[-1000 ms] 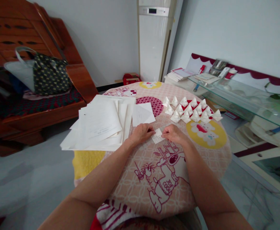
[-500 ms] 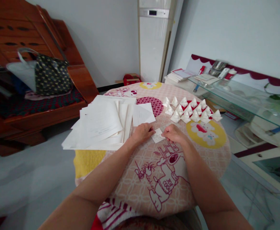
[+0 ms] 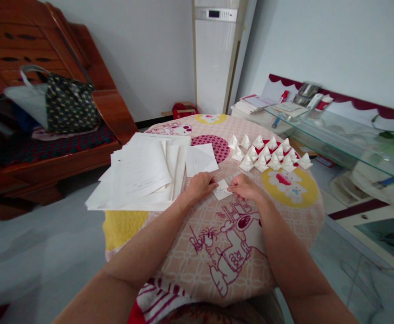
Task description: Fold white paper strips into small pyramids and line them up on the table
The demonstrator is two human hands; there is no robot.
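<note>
A small folded square of white paper [image 3: 221, 190], with faint writing on it, lies on the patterned tablecloth between my hands. My left hand [image 3: 201, 185] grips its left corner with fingers closed. On the opposite side, my right hand [image 3: 244, 187] pinches the right corner between thumb and curled fingers. Just beyond my left hand rests a larger white sheet [image 3: 201, 160] with a crease across it. Several folded paper boats [image 3: 265, 154] stand in rows past my right hand.
A loose stack of white paper [image 3: 139, 175] covers the table's left side. To the right is a glass shelf [image 3: 338, 135] with cups and other items. A wooden bench [image 3: 65, 153] with a dark patterned bag [image 3: 70, 103] stands at left, and a tall white air conditioner [image 3: 213, 58] behind.
The view has shifted very slightly. Both hands stay at the small folded paper, with no clear change in their grip.
</note>
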